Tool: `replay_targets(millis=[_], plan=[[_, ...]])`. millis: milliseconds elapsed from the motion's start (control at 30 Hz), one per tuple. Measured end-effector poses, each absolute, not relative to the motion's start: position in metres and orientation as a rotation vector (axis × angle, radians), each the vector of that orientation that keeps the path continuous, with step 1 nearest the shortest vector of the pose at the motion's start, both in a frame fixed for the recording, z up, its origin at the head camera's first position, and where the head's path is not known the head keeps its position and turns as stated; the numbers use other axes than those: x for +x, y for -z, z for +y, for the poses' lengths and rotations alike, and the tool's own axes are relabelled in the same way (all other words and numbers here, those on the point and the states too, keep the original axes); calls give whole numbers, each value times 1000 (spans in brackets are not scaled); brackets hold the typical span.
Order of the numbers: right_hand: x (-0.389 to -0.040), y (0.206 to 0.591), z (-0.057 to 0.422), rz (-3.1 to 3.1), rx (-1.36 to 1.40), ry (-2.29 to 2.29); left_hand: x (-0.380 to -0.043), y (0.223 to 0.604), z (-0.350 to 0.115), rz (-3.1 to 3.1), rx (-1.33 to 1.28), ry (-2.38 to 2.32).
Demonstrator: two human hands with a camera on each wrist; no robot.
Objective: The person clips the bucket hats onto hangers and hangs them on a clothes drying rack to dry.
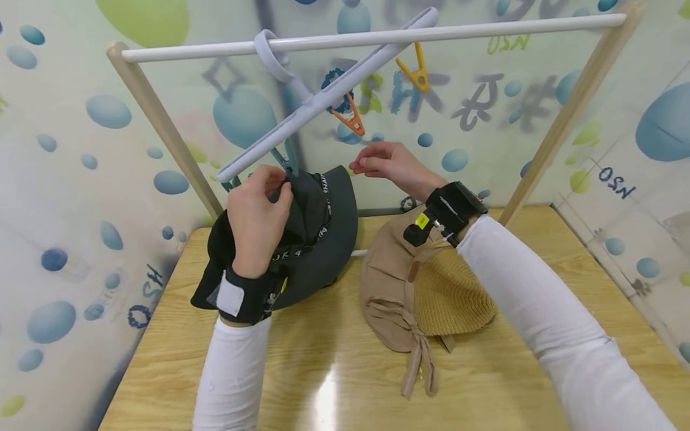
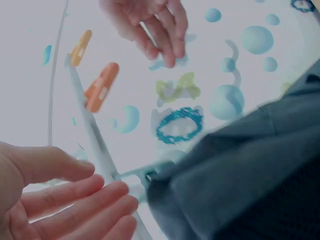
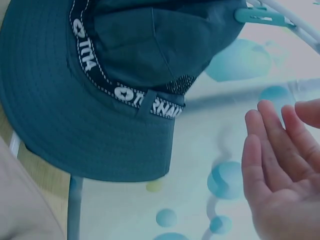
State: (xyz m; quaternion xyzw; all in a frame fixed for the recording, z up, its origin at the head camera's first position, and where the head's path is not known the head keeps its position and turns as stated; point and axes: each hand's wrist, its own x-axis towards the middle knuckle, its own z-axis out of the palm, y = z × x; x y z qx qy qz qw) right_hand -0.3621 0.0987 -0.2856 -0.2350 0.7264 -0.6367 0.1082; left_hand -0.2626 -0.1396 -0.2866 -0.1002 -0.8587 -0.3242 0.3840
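Observation:
A dark bucket hat [image 1: 339,239] with a lettered band hangs from the low left end of a tilted white clip hanger [image 1: 350,78]. One green clip [image 3: 265,16] bites the hat's crown. My left hand [image 1: 256,221] is beside the crown and the clips, its fingers [image 2: 75,205] loosely bent around nothing. To the right of the hat, my right hand [image 1: 396,167] hovers in the air; in the right wrist view its fingers [image 3: 280,145] are extended, and it holds nothing. The left hand hides part of the crown in the head view.
The hanger hooks over a white rail [image 1: 485,29] on wooden posts [image 1: 571,114]. An orange clip [image 1: 351,120] and a yellow clip [image 1: 417,72] dangle from its higher side. A beige and straw sun hat [image 1: 385,275] lies on the wooden table [image 1: 302,371], below the right forearm.

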Motion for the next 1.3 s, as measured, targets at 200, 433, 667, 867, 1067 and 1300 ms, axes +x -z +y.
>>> replay_targets(millis=[200, 433, 667, 867, 1067, 1300], plan=[[-360, 282, 112, 2181, -682, 1825, -253, 285, -129, -2257, -363, 811], [-360, 279, 126, 2199, -661, 1818, -251, 291, -116, -2364, -472, 836], [-361, 276, 136, 2226, -645, 1789, -252, 313, -93, -2445, -597, 789], [-360, 281, 139, 2256, -616, 1743, -252, 339, -67, -2550, -698, 736], [-361, 285, 140, 2281, -613, 1733, -246, 367, -30, -2622, -833, 703], [-364, 290, 139, 2308, -599, 1686, -239, 397, 13, -2682, -1031, 604]])
